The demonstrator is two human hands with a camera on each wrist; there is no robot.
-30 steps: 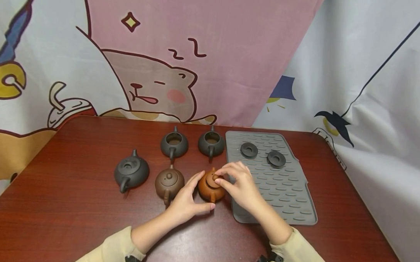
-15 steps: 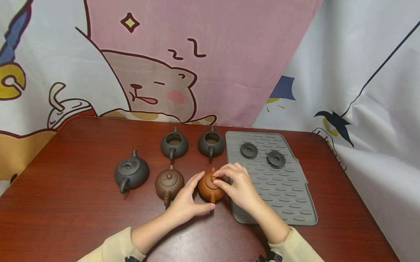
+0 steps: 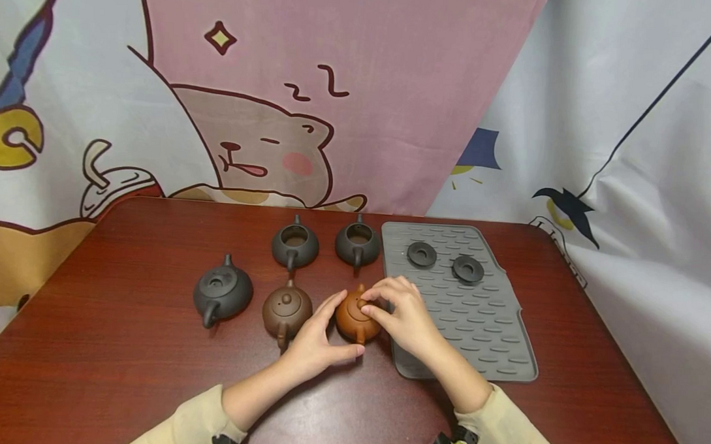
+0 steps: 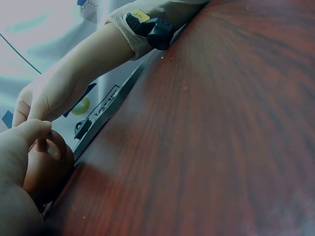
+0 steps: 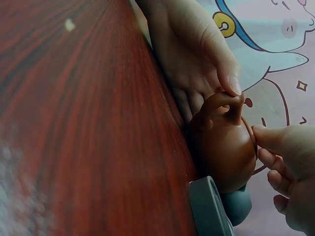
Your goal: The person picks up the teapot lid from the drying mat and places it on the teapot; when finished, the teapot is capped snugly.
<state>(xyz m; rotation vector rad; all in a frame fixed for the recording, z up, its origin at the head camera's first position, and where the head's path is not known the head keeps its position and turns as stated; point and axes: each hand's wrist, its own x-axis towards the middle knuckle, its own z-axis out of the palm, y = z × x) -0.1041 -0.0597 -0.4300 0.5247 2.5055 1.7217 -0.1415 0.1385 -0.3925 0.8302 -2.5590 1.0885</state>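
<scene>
A reddish-brown teapot [image 3: 348, 326] stands on the table just left of a grey mat. My left hand [image 3: 314, 346] holds it from the left, its thumb on the handle [image 5: 209, 105] and its fingers along the body. With thumb and fingertips my right hand [image 3: 409, 318] pinches the knob of the teapot's lid [image 3: 355, 308], which sits in the opening. Close to my left hand is a darker brown teapot [image 3: 273, 310] with its lid on. In the left wrist view, my left hand covers part of the reddish-brown teapot [image 4: 47, 172].
Two dark grey teapots [image 3: 280, 251] without lids stand at the back, and a third dark teapot [image 3: 235, 297] with a lid stands left. Two dark lids [image 3: 412, 255] lie on the grey ridged mat [image 3: 475, 337]. A printed curtain [image 3: 406, 106] hangs behind the table [image 3: 122, 344].
The lid, earlier off-centre to the right on the reddish-brown teapot, has moved slightly left and sits level in the opening. My right hand moved with it; my left hand stays in place.
</scene>
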